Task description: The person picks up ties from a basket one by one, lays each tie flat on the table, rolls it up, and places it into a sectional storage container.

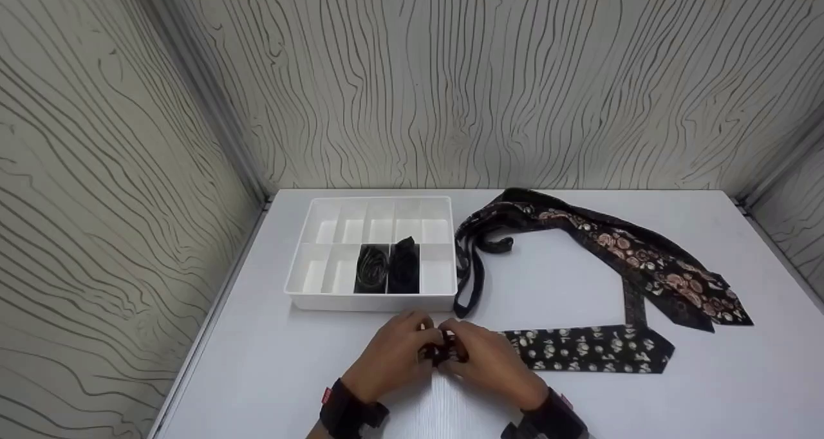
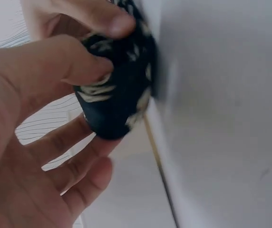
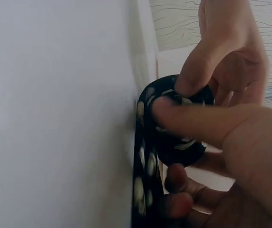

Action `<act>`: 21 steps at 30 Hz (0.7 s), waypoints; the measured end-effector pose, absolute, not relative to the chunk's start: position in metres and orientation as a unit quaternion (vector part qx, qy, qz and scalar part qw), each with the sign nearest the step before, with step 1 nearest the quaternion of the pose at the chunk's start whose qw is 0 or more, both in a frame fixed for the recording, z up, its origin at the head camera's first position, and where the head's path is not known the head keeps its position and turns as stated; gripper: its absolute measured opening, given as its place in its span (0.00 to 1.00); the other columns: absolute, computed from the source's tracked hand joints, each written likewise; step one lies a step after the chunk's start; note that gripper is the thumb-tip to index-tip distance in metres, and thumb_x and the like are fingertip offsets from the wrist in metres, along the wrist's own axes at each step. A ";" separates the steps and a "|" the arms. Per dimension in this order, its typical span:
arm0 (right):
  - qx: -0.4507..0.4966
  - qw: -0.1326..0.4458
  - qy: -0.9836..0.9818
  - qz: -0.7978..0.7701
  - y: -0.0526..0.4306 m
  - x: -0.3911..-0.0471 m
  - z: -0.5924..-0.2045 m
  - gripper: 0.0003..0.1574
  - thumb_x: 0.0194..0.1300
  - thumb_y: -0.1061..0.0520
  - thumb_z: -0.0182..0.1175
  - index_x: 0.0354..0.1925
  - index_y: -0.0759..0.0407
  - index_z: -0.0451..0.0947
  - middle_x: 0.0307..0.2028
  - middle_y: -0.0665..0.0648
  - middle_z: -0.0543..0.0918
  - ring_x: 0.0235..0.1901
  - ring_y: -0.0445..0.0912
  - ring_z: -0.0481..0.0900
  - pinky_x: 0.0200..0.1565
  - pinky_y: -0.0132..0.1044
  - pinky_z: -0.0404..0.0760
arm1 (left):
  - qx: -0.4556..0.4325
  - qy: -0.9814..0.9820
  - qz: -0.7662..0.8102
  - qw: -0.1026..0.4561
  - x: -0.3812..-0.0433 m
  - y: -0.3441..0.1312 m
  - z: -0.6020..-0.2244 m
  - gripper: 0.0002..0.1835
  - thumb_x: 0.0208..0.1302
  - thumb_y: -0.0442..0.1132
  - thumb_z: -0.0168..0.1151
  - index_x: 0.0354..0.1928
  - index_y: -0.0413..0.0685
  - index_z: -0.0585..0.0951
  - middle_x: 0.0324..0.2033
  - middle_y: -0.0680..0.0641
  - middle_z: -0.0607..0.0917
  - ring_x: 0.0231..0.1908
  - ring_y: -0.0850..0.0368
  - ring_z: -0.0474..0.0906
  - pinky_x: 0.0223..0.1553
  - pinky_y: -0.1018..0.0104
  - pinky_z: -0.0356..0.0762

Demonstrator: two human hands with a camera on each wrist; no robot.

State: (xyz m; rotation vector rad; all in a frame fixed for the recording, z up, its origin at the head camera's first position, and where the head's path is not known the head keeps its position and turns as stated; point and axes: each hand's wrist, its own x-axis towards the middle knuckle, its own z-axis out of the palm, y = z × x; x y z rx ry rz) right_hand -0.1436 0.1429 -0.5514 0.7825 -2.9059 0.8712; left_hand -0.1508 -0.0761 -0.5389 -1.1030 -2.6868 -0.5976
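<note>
Here, the partly rolled tie (image 1: 592, 350) is pinched by the fingers of the left hand (image 1: 400, 352) and right hand (image 1: 494, 360), nearer than the tray (image 1: 373, 302).

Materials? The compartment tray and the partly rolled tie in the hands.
Compartment tray: likely plastic, smooth white finish; thin dividers and rounded corners look moulded.
Partly rolled tie: seems fabric, fairly matte, dark with pale motifs; it bends into a coil while the rest lies flat. Fibre can't be told.
</note>
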 end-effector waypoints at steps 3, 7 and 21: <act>0.256 0.015 -0.928 0.270 0.143 -0.143 -0.552 0.23 0.61 0.49 0.76 0.52 0.46 0.80 0.40 0.46 0.86 0.37 0.42 0.85 0.36 0.37 0.82 | -0.372 -0.902 -0.203 0.085 -0.151 -0.075 -0.539 0.15 0.58 0.38 0.78 0.48 0.60 0.89 0.45 0.55 0.83 0.48 0.59 0.77 0.52 0.66 0.80; 0.253 0.002 -0.927 0.278 0.144 -0.142 -0.553 0.24 0.61 0.48 0.77 0.54 0.46 0.80 0.43 0.46 0.87 0.40 0.43 0.86 0.39 0.39 0.84 | -0.377 -0.901 -0.193 0.092 -0.150 -0.074 -0.540 0.16 0.58 0.36 0.76 0.48 0.61 0.89 0.45 0.56 0.84 0.47 0.59 0.78 0.51 0.66 0.80; 0.266 0.024 -0.930 0.253 0.146 -0.139 -0.552 0.28 0.60 0.46 0.78 0.55 0.49 0.79 0.44 0.48 0.86 0.40 0.46 0.87 0.41 0.42 0.86 | -0.386 -0.899 -0.179 0.104 -0.151 -0.071 -0.540 0.16 0.56 0.44 0.80 0.46 0.61 0.88 0.48 0.55 0.82 0.50 0.58 0.78 0.55 0.62 0.79</act>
